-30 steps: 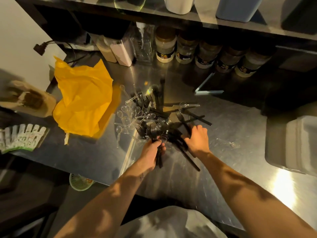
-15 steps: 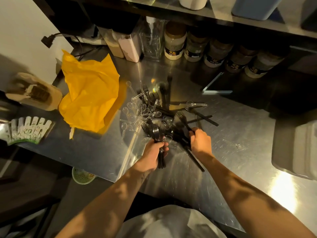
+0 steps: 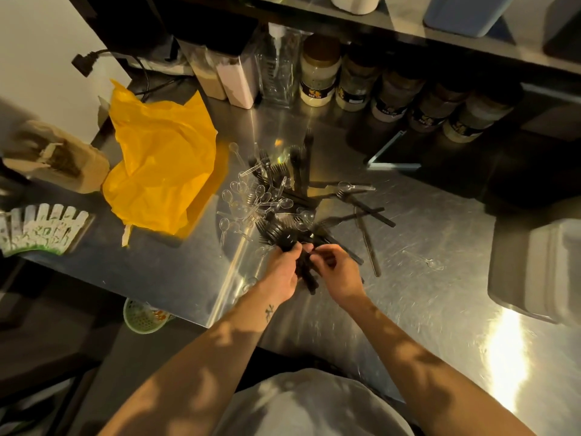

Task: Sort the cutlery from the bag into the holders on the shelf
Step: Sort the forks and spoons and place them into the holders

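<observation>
— What's on the steel counter [image 3: 424,309]?
— A yellow bag [image 3: 160,171] far left; right of it, the cutlery pile [image 3: 283,196] of black forks and clear spoons.
— The hands?
— At the pile's near edge. The left hand [image 3: 279,272] grips a bundle of black forks [image 3: 284,239]; the right hand [image 3: 341,273], fingers curled, pinches its handles.

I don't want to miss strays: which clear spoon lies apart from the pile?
The lone clear spoon on the bare steel counter to the right of the right hand; the other clear spoons lie in or against the pile of black cutlery.
</observation>
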Action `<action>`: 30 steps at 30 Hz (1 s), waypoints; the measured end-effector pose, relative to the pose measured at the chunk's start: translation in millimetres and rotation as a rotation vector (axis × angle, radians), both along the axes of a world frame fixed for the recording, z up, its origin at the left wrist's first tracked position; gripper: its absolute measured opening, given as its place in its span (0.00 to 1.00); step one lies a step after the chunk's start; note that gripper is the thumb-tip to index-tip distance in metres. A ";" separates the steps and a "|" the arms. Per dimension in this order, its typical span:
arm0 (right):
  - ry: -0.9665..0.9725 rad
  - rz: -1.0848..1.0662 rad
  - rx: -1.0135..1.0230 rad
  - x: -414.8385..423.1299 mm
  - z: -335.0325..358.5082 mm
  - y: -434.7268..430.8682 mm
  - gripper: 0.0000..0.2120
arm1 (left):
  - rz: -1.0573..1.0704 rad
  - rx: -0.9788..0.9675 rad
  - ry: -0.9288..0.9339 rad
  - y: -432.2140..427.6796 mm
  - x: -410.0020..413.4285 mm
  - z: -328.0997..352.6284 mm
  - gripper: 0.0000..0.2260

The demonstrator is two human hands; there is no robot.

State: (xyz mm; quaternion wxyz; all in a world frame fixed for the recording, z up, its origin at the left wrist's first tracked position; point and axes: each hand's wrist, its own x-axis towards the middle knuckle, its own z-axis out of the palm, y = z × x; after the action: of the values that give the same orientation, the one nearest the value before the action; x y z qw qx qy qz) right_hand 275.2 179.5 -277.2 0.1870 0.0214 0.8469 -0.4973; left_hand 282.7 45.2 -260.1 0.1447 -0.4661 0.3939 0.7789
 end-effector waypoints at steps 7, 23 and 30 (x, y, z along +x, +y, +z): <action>0.060 0.240 0.695 -29.9 -16.1 30.9 0.21 | 0.114 0.016 -0.011 -27.1 9.1 3.1 0.04; -0.104 -0.046 0.166 -14.1 -15.8 45.7 0.06 | 0.074 0.012 -0.065 -23.1 42.8 7.7 0.07; -0.174 -0.237 -0.054 3.7 -4.1 52.8 0.10 | 0.019 0.039 -0.013 -10.6 46.9 8.8 0.07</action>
State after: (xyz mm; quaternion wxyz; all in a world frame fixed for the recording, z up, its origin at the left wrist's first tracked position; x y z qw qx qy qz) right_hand 278.9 232.4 -281.3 0.2003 0.1591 0.8054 -0.5347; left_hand 329.6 34.5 -251.3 0.1488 -0.4718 0.3734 0.7848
